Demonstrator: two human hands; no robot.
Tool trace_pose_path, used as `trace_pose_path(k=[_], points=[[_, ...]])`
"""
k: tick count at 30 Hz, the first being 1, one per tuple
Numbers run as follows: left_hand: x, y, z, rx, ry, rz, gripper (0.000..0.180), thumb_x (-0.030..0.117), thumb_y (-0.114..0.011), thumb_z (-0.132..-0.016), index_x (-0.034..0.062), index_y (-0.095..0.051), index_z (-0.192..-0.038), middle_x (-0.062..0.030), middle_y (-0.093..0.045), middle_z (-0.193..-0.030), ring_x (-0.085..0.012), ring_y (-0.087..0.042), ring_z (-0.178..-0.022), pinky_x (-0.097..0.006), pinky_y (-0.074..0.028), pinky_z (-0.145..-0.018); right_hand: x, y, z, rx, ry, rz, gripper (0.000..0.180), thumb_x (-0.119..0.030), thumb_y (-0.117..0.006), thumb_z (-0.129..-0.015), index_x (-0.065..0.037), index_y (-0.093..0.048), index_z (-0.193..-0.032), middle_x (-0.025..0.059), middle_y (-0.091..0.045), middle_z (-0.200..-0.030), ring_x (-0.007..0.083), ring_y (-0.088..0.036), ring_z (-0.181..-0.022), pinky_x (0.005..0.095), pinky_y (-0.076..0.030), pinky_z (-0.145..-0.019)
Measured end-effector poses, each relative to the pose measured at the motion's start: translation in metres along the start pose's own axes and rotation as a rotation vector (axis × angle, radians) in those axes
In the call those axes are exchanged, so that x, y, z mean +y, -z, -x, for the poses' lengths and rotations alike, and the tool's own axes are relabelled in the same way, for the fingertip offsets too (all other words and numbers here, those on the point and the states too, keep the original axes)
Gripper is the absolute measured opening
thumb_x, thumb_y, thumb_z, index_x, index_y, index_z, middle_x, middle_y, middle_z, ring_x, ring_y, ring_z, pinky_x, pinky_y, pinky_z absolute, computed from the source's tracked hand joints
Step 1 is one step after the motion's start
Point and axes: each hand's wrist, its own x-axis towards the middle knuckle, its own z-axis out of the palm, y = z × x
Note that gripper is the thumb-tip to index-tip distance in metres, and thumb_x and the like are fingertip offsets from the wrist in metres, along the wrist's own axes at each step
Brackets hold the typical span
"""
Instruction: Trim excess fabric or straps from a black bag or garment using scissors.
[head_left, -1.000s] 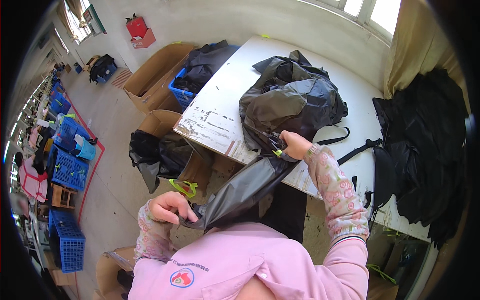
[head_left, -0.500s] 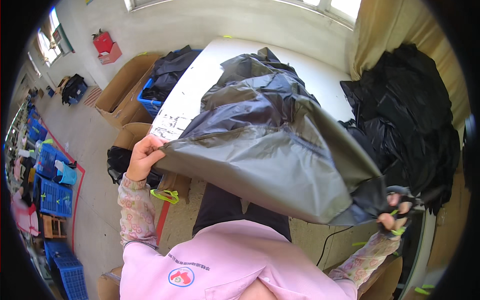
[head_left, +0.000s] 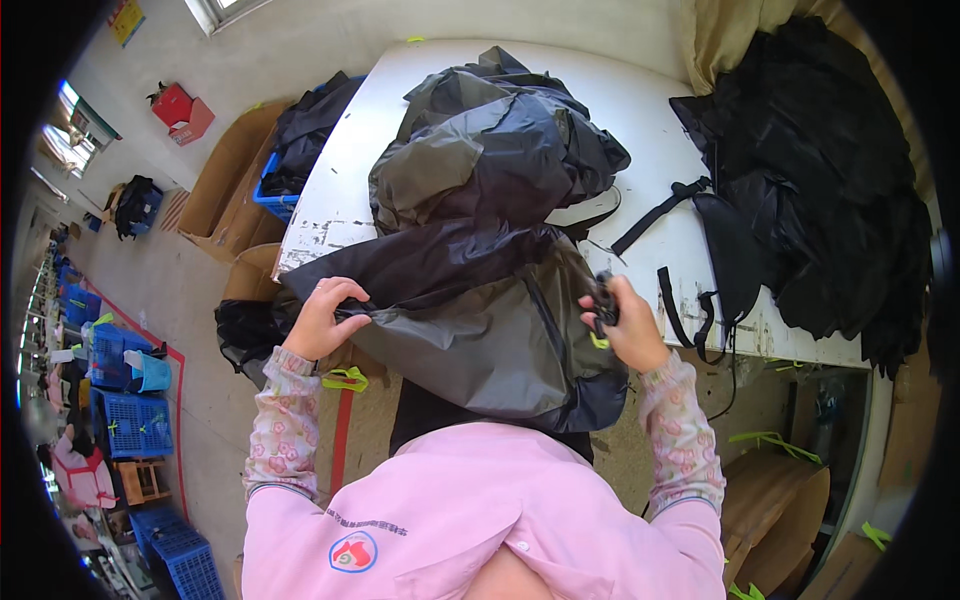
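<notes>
A large sheet of thin, dark olive and black fabric point(head_left: 465, 340) hangs over the near edge of the white table, close to my body. My left hand point(head_left: 325, 315) pinches its upper edge between thumb and fingers. At the fabric's right side, my right hand point(head_left: 632, 325) is closed around a small black tool point(head_left: 605, 300) with a yellow-green bit below it; its exact kind is not clear. Whether this hand also grips the fabric cannot be made out. Farther back on the table, more of the same fabric lies in a crumpled heap point(head_left: 500, 140).
The white table point(head_left: 345, 150) has a worn, chipped edge. A tall pile of black fabric pieces point(head_left: 820, 190) covers its right side, with black straps point(head_left: 660, 215) trailing beside it. Cardboard boxes point(head_left: 235, 185) and a blue basket point(head_left: 275, 190) with dark fabric stand at left.
My right hand has moved in leftward from the far right, and the stretched fabric has slackened and folded. My left hand has shifted slightly right. Black straps on the table are now uncovered.
</notes>
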Motion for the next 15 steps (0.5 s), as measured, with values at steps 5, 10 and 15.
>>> trace_pose_path(k=[5, 10, 15], points=[[0.02, -0.038, -0.014, 0.005, -0.007, 0.029, 0.019, 0.018, -0.075, -0.078, 0.0056, -0.065, -0.089, -0.0096, -0.061, -0.087, -0.029, -0.057, -0.089, -0.039, -0.047, -0.08, 0.006, -0.045, -0.097, -0.276, 0.154, 0.534, 0.04, -0.009, -0.074, -0.073, -0.008, -0.049, -0.104, 0.0153, -0.067, -0.086, 0.0351, -0.064, -0.085, 0.0435, -0.046, -0.076], [-0.004, -0.089, -0.012, 0.012, -0.016, -0.229, 0.017, 0.015, -0.075, -0.076, 0.0087, -0.064, -0.087, -0.0081, -0.059, -0.083, -0.03, -0.057, -0.088, -0.039, -0.045, -0.081, 0.029, -0.061, -0.118, -0.307, 0.229, 0.705, 0.04, -0.01, -0.073, -0.073, -0.01, -0.049, -0.105, 0.0113, -0.068, -0.083, 0.0311, -0.065, -0.085, 0.0405, -0.042, -0.077], [-0.029, -0.09, -0.014, -0.024, 0.062, -0.07, 0.016, 0.012, -0.074, -0.076, 0.007, -0.06, -0.083, -0.0092, -0.059, -0.083, -0.0312, -0.056, -0.087, -0.039, -0.045, -0.079, 0.02, -0.04, -0.105, -0.284, 0.113, 0.667, 0.039, -0.011, -0.075, -0.075, -0.008, -0.049, -0.104, 0.0141, -0.067, -0.085, 0.0342, -0.064, -0.084, 0.0441, -0.044, -0.077]])
